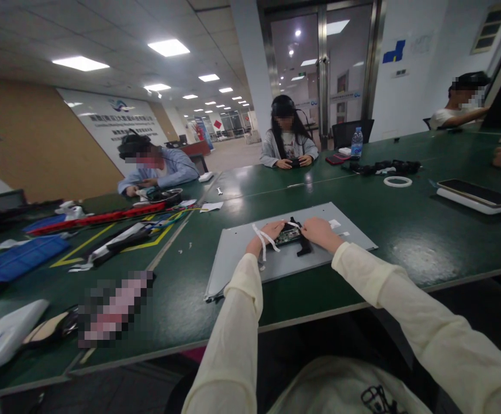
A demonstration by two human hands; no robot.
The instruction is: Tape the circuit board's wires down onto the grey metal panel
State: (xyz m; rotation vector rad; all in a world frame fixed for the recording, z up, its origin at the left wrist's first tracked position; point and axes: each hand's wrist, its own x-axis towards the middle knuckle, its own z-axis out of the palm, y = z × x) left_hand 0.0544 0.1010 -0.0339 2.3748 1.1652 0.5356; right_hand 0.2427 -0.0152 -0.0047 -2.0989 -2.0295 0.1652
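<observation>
A green circuit board [289,236] sits over a grey flat panel [241,253] in front of me, with a black plastic part [304,246] beside and partly behind it. My left hand [268,237] is closed on the board's left side. Long white strips [259,237] hang across that hand. My right hand [321,233] pinches the end of a thin white strip [292,225] at the board's upper right edge. Both sets of fingertips are small in view and partly hidden. Small white pieces [335,223] lie on the panel to the right.
The green table [181,310] carries a blue tray [26,259] and cables at left. A white roll ring [397,181], a phone [477,191] and a water bottle [356,144] stand or lie at right. Several people [289,138] sit around the table.
</observation>
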